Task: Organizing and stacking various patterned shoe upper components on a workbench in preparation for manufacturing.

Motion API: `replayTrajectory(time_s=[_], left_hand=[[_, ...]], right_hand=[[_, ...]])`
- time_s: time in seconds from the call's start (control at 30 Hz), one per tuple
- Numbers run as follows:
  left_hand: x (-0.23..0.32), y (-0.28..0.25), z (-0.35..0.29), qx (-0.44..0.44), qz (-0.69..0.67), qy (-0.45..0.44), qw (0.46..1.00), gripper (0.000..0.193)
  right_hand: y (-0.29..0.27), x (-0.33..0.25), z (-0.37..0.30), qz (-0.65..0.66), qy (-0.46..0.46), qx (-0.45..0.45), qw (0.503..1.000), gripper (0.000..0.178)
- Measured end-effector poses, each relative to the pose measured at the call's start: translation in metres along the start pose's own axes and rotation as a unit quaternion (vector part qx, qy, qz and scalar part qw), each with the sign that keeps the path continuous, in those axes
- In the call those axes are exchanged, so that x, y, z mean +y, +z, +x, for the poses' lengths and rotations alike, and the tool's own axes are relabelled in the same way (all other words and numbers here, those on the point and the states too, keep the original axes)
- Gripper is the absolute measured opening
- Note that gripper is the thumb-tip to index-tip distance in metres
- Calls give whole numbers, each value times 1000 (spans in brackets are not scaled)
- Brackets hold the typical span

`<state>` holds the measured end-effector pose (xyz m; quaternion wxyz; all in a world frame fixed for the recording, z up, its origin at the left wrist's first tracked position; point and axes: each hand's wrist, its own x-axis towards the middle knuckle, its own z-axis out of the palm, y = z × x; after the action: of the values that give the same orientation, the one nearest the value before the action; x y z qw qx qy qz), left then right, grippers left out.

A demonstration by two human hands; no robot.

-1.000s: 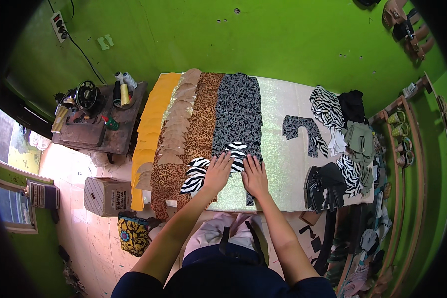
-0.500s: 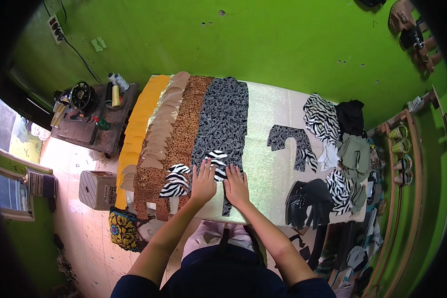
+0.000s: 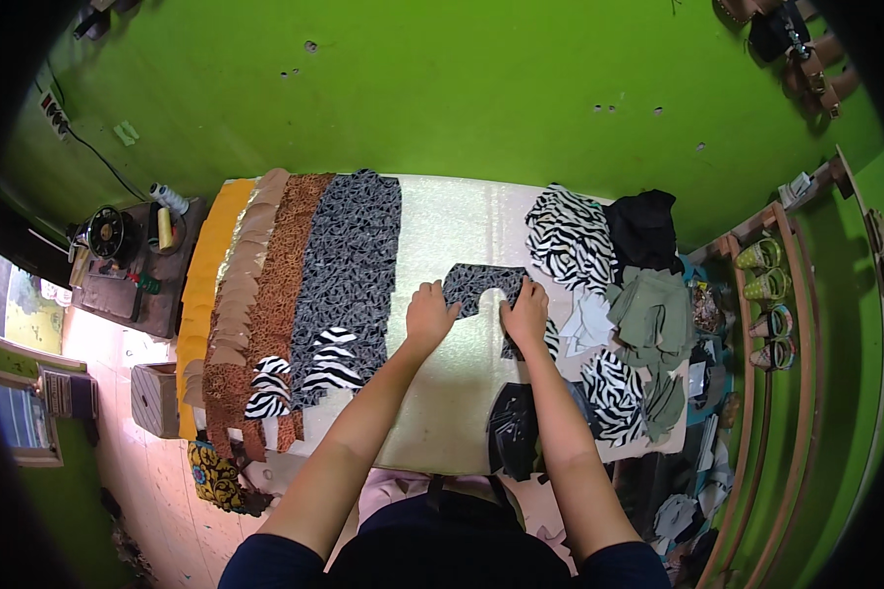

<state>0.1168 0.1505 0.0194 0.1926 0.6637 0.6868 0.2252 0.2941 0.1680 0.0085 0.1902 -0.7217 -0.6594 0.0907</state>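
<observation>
Arched fabric cutout [image 3: 471, 281]: charcoal-and-black, busily patterned
Opening side: towards me
Long axis: can't call it, partly covered
Left hand [image 3: 429, 316]: at left end
Right hand [image 3: 525, 316]: right end; grips unclear

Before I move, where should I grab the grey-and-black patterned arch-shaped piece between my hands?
Probably pinch the patterned piece at its left end and upper-right bend, coming from both sides: it lies flat, its curved cutout opens toward you, and your left hand and right hand are at those spots.
</observation>
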Motion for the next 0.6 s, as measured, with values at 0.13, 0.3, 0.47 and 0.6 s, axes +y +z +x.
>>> replayTrajectory(time_s=[0.13,0.3,0.47,0.6], left_hand=[[19,2,14,-68,-35,-113,991,52],[4,17,16,10,-121,-106,987,44],[10,8,20,-33,-178,-117,976,46],[8,-3,17,-12,-202,-87,975,40]], right_hand=[[-13,0,17,-19,36,-102,994,69],[-17,1,30,-12,36,-91,995,54],[-32,21,50,267,-2,-218,939,26],[-55,20,53,435,10,-293,851,21]])
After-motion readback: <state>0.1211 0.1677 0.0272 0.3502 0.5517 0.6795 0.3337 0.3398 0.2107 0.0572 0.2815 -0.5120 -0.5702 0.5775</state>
